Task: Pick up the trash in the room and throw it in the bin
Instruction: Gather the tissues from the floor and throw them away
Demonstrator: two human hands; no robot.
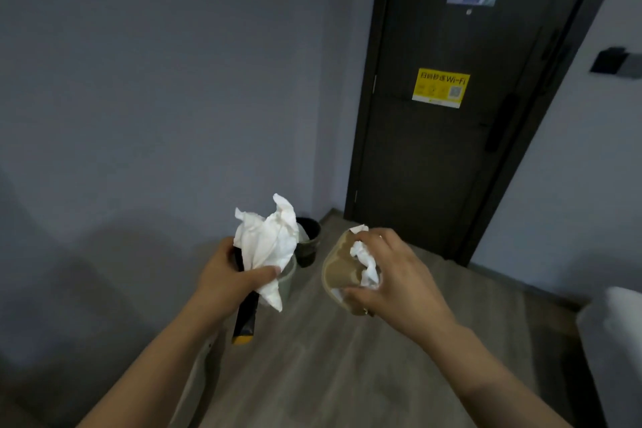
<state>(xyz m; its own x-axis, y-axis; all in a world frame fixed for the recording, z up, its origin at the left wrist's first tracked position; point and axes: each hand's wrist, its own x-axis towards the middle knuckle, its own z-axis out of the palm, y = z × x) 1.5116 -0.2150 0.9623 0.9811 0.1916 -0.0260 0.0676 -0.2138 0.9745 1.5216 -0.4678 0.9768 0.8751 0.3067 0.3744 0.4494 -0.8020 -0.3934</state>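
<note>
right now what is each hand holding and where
The left hand pinches a white tissue near its lower part, along with the top of a black packet. The right hand grips a brown cup at its rim, with crumpled paper.

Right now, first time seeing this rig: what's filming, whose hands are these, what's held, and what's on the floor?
There is no machine here. One camera worn on a person's head looks forward and down at their own bare hands. The left hand grips a crumpled white tissue and a black sachet with a yellow end. The right hand holds a brown paper cup with a tissue wad in it. Ahead, on the wood floor, a dark bin stands near a dark door.
</note>
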